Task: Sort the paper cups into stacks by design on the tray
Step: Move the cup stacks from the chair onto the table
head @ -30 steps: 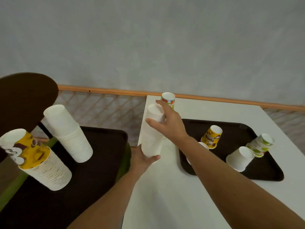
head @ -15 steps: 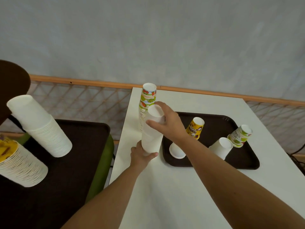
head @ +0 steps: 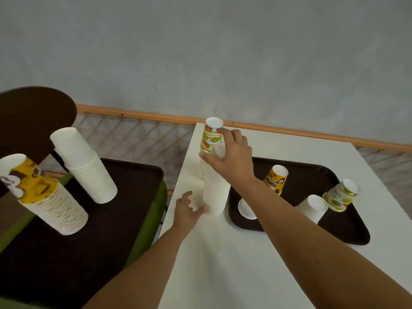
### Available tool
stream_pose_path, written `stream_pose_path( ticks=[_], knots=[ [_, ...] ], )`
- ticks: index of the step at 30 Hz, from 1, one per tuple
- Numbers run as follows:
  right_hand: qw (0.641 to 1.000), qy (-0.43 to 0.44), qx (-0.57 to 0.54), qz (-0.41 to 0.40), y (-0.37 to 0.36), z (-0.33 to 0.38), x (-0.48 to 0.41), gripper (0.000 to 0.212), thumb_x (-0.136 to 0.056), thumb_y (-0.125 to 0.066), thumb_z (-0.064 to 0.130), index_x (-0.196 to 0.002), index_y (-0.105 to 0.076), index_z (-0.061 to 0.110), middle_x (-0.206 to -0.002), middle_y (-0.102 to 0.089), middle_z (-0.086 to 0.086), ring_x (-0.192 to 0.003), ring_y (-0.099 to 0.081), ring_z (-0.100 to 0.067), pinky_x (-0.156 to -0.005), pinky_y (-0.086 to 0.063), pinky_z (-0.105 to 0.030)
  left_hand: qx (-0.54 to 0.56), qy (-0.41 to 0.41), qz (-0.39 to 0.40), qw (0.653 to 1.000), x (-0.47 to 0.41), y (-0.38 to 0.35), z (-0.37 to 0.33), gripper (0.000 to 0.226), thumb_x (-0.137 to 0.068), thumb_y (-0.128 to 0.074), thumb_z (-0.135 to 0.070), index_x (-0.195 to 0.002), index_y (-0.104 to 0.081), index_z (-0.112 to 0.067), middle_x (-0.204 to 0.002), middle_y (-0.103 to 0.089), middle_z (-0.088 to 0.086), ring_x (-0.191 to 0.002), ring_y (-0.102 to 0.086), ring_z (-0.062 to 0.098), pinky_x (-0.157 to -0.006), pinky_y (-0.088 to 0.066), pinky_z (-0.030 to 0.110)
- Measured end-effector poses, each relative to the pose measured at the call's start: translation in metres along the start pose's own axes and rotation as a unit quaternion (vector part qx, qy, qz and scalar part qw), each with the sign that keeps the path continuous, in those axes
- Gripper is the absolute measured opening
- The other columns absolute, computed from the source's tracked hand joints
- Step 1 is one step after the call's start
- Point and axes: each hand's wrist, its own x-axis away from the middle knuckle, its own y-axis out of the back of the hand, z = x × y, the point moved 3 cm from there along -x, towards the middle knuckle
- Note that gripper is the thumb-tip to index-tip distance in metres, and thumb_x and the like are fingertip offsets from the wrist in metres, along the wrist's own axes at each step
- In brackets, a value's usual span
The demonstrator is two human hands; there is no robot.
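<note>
A tall stack of plain white cups [head: 215, 192] stands upside down on the white table [head: 234, 264], just left of the dark tray [head: 347, 233]. My right hand [head: 231, 159] grips the top of this stack. At the stack's base, my left hand [head: 187, 210] has its fingers spread, only the thumb touching. Right behind stands a stack of fruit-print cups [head: 211, 137]. On the tray sit a yellow cup [head: 275, 179], a white cup [head: 312, 208], a lime-print cup [head: 341, 195] and another white cup [head: 245, 211], partly hidden by my right arm.
On the left, a second dark tray [head: 133, 179] carries a big white cup stack [head: 84, 170] and a yellow-topped stack [head: 44, 197], both leaning. A brown chair back [head: 29, 117] is at far left. A wooden rail [head: 289, 130] and netting run behind the table.
My left hand has let go of the white stack's base and opened its fingers. The stack now rests on the table, my right hand still on its top. The view shifted.
</note>
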Motion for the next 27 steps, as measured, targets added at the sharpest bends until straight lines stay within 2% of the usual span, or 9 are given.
stream_pose_path(
  ticks=[4, 8, 10, 15, 19, 22, 25, 27],
  knots=[
    [0.992, 0.078, -0.039, -0.086, 0.006, 0.035, -0.001, 0.052, -0.079, -0.067, 0.042, -0.12, -0.056, 0.013, -0.118, -0.053, -0.009, -0.11, -0.046, -0.03, -0.087, -0.037, -0.038, 0.017, -0.024, -0.08, 0.996, 0.014, 0.03, 0.003, 0.05, -0.079, -0.072, -0.008, -0.124, -0.052, -0.01, -0.108, -0.05, 0.007, -0.087, -0.052, 0.019, -0.074, -0.045, 0.026],
    [0.98, 0.148, -0.101, -0.092, -0.004, 0.071, 0.005, 0.038, -0.077, -0.064, 0.033, -0.107, -0.063, 0.01, -0.106, -0.057, -0.01, -0.099, -0.052, -0.03, -0.081, -0.043, -0.04, 0.008, -0.04, -0.142, 0.989, 0.029, 0.067, 0.013, 0.029, -0.08, -0.069, -0.004, -0.107, -0.059, -0.008, -0.1, -0.053, 0.008, -0.085, -0.054, 0.019, -0.081, -0.048, 0.031],
    [0.975, 0.172, -0.128, -0.051, -0.016, 0.088, 0.01, 0.04, -0.077, -0.064, 0.03, -0.109, -0.061, 0.007, -0.109, -0.056, -0.013, -0.099, -0.054, -0.032, -0.083, -0.047, -0.042, 0.007, -0.037, -0.173, 0.984, 0.038, 0.087, 0.02, 0.024, -0.08, -0.068, -0.005, -0.1, -0.059, -0.014, -0.1, -0.055, 0.007, -0.088, -0.054, 0.017, -0.078, -0.042, 0.026],
    [0.966, 0.141, -0.18, 0.117, -0.054, 0.129, 0.033, 0.05, -0.084, -0.066, 0.032, -0.127, -0.048, 0.015, -0.122, -0.047, -0.005, -0.104, -0.055, -0.022, -0.082, -0.05, -0.035, 0.001, 0.003, -0.236, 0.972, 0.054, 0.142, 0.056, 0.028, -0.081, -0.068, -0.007, -0.108, -0.06, -0.008, -0.102, -0.058, 0.008, -0.091, -0.056, 0.017, -0.077, -0.042, 0.022],
    [0.949, 0.125, -0.191, 0.216, -0.081, 0.159, 0.046, 0.052, -0.083, -0.068, 0.034, -0.128, -0.046, 0.019, -0.109, -0.05, 0.0, -0.092, -0.057, -0.015, -0.082, -0.051, -0.035, 0.006, 0.037, -0.274, 0.961, 0.062, 0.184, 0.081, 0.025, -0.082, -0.069, -0.011, -0.105, -0.061, -0.007, -0.1, -0.06, 0.006, -0.085, -0.055, 0.013, -0.069, -0.04, 0.016],
    [0.939, 0.11, -0.199, 0.258, -0.101, 0.181, 0.049, 0.053, -0.082, -0.069, 0.032, -0.128, -0.047, 0.017, -0.1, -0.047, 0.004, -0.086, -0.052, -0.012, -0.083, -0.05, -0.035, 0.0, 0.049, -0.287, 0.957, 0.064, 0.212, 0.097, 0.022, -0.081, -0.07, -0.013, -0.1, -0.062, -0.007, -0.097, -0.06, 0.006, -0.086, -0.055, 0.015, -0.073, -0.043, 0.022],
    [0.933, 0.088, -0.207, 0.282, -0.123, 0.204, 0.051, 0.056, -0.081, -0.07, 0.035, -0.129, -0.046, 0.019, -0.1, -0.05, 0.002, -0.091, -0.056, -0.016, -0.085, -0.05, -0.036, -0.006, 0.048, -0.3, 0.953, 0.064, 0.241, 0.109, 0.018, -0.078, -0.073, -0.013, -0.087, -0.058, -0.008, -0.093, -0.06, 0.01, -0.082, -0.056, 0.019, -0.077, -0.049, 0.031],
    [0.929, 0.074, -0.211, 0.296, -0.137, 0.22, 0.052, 0.06, -0.079, -0.071, 0.036, -0.13, -0.044, 0.02, -0.103, -0.052, 0.0, -0.097, -0.057, -0.02, -0.087, -0.05, -0.037, -0.008, 0.053, -0.309, 0.949, 0.063, 0.258, 0.116, 0.022, -0.076, -0.075, -0.013, -0.084, -0.054, -0.01, -0.093, -0.058, 0.01, -0.078, -0.056, 0.019, -0.078, -0.052, 0.038]
  ],
)
